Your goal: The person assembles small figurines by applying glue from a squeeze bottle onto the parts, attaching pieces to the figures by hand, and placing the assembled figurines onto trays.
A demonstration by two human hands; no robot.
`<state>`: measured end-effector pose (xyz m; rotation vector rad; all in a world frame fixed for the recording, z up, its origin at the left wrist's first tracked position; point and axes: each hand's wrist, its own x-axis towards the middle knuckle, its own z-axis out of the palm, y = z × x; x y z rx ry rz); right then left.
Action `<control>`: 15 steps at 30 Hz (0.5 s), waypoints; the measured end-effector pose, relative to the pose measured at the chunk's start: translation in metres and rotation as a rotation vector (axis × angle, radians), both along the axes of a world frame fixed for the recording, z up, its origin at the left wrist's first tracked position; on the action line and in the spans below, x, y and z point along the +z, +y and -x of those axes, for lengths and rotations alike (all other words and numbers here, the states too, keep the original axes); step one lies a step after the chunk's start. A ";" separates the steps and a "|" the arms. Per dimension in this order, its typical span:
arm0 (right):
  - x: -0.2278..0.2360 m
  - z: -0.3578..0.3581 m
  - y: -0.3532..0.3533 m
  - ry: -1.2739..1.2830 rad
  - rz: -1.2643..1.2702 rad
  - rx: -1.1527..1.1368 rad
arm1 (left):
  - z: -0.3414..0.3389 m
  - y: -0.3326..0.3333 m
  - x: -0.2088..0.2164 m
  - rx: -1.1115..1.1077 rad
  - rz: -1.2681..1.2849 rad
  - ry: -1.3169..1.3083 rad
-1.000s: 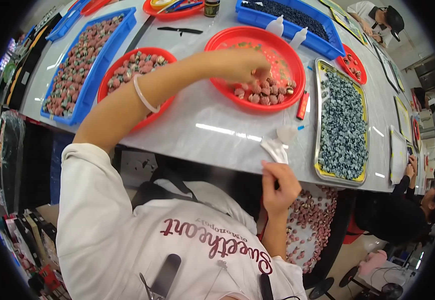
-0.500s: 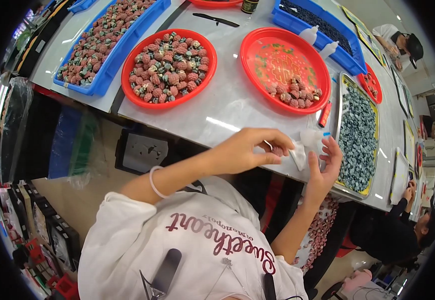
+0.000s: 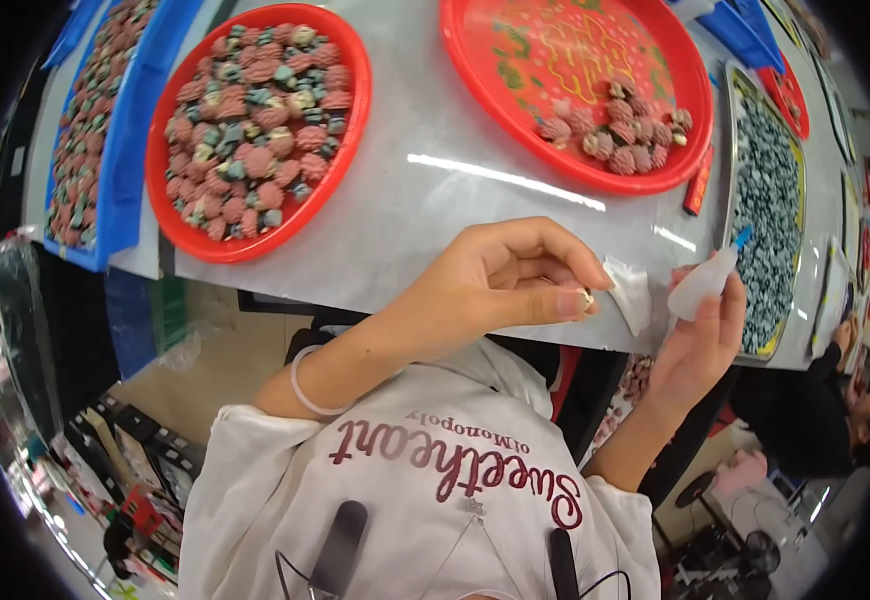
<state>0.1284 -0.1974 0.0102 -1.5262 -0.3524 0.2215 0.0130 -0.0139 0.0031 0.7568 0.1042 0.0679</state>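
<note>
Fingertips of left hand [image 3: 495, 285] pinch small pale bead-like piece [image 3: 586, 298], prob. light & fiddly, w/ right hand [image 3: 700, 335] clamped on soft translucent squeeze bottle [image 3: 703, 282] beside white cloth [image 3: 630, 292].

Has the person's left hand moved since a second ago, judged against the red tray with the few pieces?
Yes. The left hand has left the red tray, come back over the table edge and now pinches a small piece near the right hand.

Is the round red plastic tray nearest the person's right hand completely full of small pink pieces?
No, the round red plastic tray holds only a small cluster of pink pieces near its right edge, with most of its patterned bottom bare.
</note>
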 end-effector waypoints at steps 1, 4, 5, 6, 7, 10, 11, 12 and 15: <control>0.004 -0.001 0.000 0.093 -0.082 0.061 | 0.000 0.000 0.000 0.014 0.033 0.028; 0.019 0.008 0.001 0.156 -0.075 0.084 | 0.003 0.000 -0.003 -0.020 0.077 0.048; 0.024 0.010 -0.001 0.183 -0.084 0.145 | 0.003 0.000 0.000 -0.041 0.098 0.058; 0.025 0.011 -0.002 0.136 -0.029 0.101 | 0.002 0.001 0.002 -0.018 0.021 0.055; 0.027 0.009 -0.004 0.144 -0.012 0.080 | 0.000 0.001 0.002 0.006 -0.058 0.051; 0.039 0.005 -0.008 0.043 0.070 0.127 | -0.005 -0.001 0.004 0.013 -0.043 0.060; 0.038 0.004 -0.005 0.049 0.078 0.120 | -0.005 -0.003 0.002 0.049 -0.037 0.062; 0.037 0.003 0.001 -0.031 0.044 0.134 | -0.005 -0.003 0.000 0.043 -0.030 0.067; 0.037 -0.001 0.002 -0.083 0.006 0.179 | -0.003 -0.003 -0.006 0.075 -0.037 0.044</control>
